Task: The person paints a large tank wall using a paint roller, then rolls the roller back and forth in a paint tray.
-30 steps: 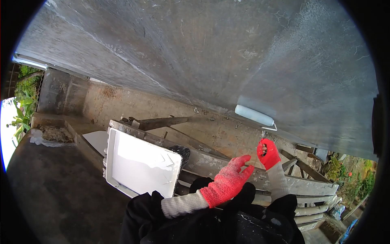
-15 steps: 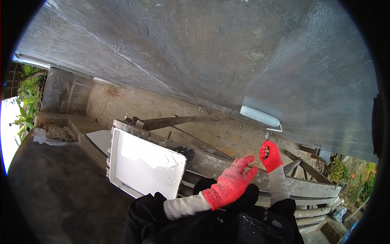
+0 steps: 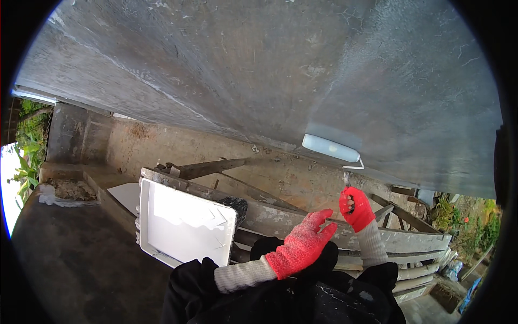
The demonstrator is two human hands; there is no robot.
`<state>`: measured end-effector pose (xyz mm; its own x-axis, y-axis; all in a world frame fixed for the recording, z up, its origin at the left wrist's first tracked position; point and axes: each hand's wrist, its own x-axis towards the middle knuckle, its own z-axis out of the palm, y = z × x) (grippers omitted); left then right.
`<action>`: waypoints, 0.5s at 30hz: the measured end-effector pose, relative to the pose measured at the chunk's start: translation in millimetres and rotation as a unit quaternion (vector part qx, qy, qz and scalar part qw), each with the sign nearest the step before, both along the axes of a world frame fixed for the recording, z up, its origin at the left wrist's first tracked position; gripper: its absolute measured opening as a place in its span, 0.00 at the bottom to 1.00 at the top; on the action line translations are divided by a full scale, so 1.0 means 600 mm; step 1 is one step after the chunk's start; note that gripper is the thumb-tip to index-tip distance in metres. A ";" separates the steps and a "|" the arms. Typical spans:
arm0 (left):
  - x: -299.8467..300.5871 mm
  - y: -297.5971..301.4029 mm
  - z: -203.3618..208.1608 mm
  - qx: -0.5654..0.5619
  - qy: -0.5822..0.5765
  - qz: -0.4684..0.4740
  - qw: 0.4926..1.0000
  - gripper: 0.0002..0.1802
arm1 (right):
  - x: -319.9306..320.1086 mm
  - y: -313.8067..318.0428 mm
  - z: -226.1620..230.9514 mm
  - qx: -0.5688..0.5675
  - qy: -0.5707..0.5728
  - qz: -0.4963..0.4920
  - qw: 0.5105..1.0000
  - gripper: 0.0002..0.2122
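Observation:
A paint roller (image 3: pixel 331 147) with a pale, paint-covered sleeve is at the lower part of the grey wall; whether it presses on the surface is hard to tell. Its handle is in my right hand (image 3: pixel 356 209), closed around it in a red-coated glove. To the left of that, my left hand (image 3: pixel 302 243) wears a matching glove, smudged white, and hovers over the scaffold with its fingers apart and nothing in them. Nearest to my left forearm, a paint tray (image 3: pixel 145 216) holding white paint sits tilted in the view, with a dark, paint-spattered edge at its right side.
A tall grey wall (image 3: pixel 226 59) fills the upper view, with a faint pale streak above the roller. Wooden planks and poles (image 3: pixel 270 213) run across below my hands, above a concrete floor (image 3: pixel 178 141). Plants (image 3: pixel 475 221) stand at the far right.
The roller and my right hand have moved slightly up and to the left in the view. The whole view has shifted a little, so the tray appears further left. My left hand stays open.

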<state>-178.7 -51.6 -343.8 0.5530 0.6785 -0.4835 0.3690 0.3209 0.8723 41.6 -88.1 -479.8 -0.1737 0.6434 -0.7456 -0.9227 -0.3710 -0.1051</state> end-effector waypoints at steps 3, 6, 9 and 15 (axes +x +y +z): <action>-0.001 -0.006 -0.002 0.017 0.003 -0.017 1.000 0.21 | -0.001 0.035 -0.045 -0.048 0.007 -0.024 0.999 0.04; -0.002 0.002 0.009 -0.029 0.031 -0.006 0.999 0.20 | -0.030 0.058 -0.036 -0.053 -0.086 -0.040 0.994 0.04; -0.011 0.011 0.010 -0.051 0.030 0.024 0.998 0.20 | -0.022 0.016 -0.043 -0.029 -0.099 -0.005 0.995 0.04; 0.002 0.006 0.019 -0.036 0.041 0.001 0.998 0.19 | -0.020 -0.001 -0.005 0.015 -0.076 -0.012 0.997 0.02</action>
<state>-177.4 -48.1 -332.4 0.5083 0.6409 -0.5752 0.4382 0.3826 0.8134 29.6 -88.9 -482.7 -0.0453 0.6686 -0.7423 -0.9036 -0.3442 -0.2549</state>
